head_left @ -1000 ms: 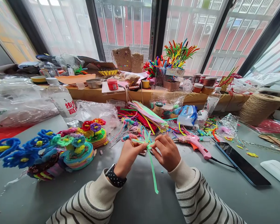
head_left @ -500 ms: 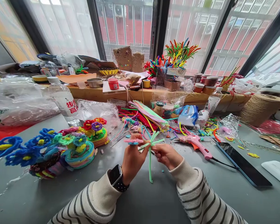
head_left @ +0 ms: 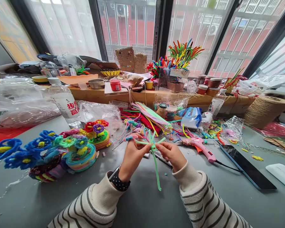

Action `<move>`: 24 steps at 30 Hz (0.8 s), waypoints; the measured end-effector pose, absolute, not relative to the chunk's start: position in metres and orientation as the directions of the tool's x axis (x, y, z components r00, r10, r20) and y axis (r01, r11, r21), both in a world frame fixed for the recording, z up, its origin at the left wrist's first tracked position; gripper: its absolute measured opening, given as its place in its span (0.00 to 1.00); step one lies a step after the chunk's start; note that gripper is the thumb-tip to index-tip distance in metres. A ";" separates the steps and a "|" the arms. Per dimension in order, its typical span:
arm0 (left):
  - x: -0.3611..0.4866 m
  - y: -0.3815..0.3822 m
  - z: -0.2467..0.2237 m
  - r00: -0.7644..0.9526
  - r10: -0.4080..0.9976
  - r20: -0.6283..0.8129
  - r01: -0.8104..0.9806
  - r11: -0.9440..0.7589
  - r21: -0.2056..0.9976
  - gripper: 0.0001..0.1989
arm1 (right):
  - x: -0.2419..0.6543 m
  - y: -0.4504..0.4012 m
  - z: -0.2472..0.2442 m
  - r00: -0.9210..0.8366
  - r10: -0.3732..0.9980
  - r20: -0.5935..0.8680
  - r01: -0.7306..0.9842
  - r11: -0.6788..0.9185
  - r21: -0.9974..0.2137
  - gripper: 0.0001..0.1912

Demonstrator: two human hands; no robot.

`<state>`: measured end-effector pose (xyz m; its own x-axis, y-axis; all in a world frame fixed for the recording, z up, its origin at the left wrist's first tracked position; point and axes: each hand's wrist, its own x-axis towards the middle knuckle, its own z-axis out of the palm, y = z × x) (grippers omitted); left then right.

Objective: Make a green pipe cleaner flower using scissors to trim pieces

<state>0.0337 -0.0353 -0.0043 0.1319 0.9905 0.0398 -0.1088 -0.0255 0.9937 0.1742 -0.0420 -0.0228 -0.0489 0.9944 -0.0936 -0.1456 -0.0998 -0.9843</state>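
Between my hands is a bundle of light green pipe cleaners [head_left: 157, 172], crossed at the middle, with short ends fanning out and one long end hanging down. My left hand [head_left: 133, 156] pinches it from the left side, thumb toward the centre. A pink and blue fuzzy piece [head_left: 131, 138] sits at the fingers of that hand. From the right, my right hand [head_left: 172, 154] pinches the bundle near its crossing with thumb and forefinger. A dark metallic tool [head_left: 163, 158] lies partly hidden behind my right hand.
Finished pipe-cleaner flowers [head_left: 41, 144] stand at the left. A pink glue gun [head_left: 201, 148] and a dark phone [head_left: 247, 166] lie at the right. Loose pipe cleaners [head_left: 153, 117] pile up behind my hands, near a water bottle [head_left: 64, 103] and a twine spool [head_left: 266, 110].
My left hand has turned, so the watch face has rolled out of sight and the wristband shows. The green bundle has tilted, its long end swinging right. My right hand's fingers now pinch nearer its centre.
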 end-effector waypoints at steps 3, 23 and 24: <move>0.035 -0.037 -0.003 0.134 0.991 0.012 -0.138 0.007 0.990 0.20 | 0.170 -0.043 -0.025 -0.056 0.990 -0.130 -0.195 -0.139 -0.971 0.15; 0.030 -0.036 -0.005 0.130 0.990 -0.050 -0.221 0.078 0.972 0.21 | 0.165 -0.044 -0.035 -0.100 0.994 -0.051 -0.299 -0.078 -0.951 0.11; 0.030 -0.036 -0.005 0.141 0.988 -0.057 -0.222 0.087 0.971 0.21 | 0.166 -0.043 -0.036 -0.082 0.996 -0.046 -0.289 -0.067 -0.955 0.11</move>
<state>0.0304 -0.0358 -0.0051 0.1408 0.9884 -0.0568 -0.2216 0.0874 0.9712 0.1659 -0.0430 -0.0359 -0.0818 0.9956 -0.0455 -0.2889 -0.0674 -0.9550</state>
